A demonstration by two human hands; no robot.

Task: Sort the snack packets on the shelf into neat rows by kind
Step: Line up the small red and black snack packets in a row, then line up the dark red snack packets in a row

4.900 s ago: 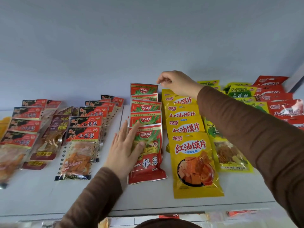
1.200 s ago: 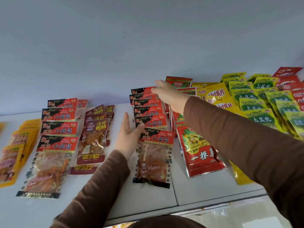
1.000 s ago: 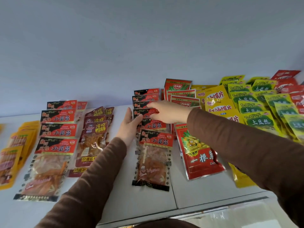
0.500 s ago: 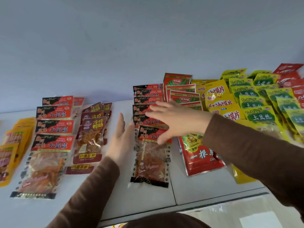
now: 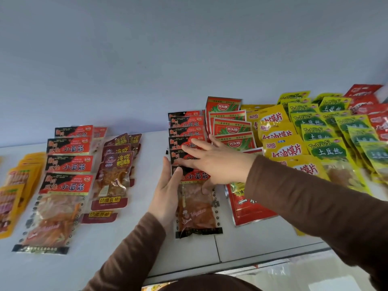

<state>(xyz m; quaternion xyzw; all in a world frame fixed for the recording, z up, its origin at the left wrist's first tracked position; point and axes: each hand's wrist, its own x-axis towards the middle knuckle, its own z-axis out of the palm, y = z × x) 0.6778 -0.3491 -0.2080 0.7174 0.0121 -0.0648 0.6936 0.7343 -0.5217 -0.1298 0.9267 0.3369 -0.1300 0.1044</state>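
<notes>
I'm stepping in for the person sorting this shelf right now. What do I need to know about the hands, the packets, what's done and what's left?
Left hand: open, flat against the left edge of the middle row of black-and-red gluten-strip packets.
Right hand: open, fingers spread, pressing on top of that row.
Done: a second black-and-red row at left, the maroon duck-intestine packets, the red packets, the yellow packets and the green potato-shred packets each lie in overlapping rows on the shelf.
Left: finish squaring the middle row; the far-right green and red packets look loose, and the two black-and-red rows stand apart.
</notes>
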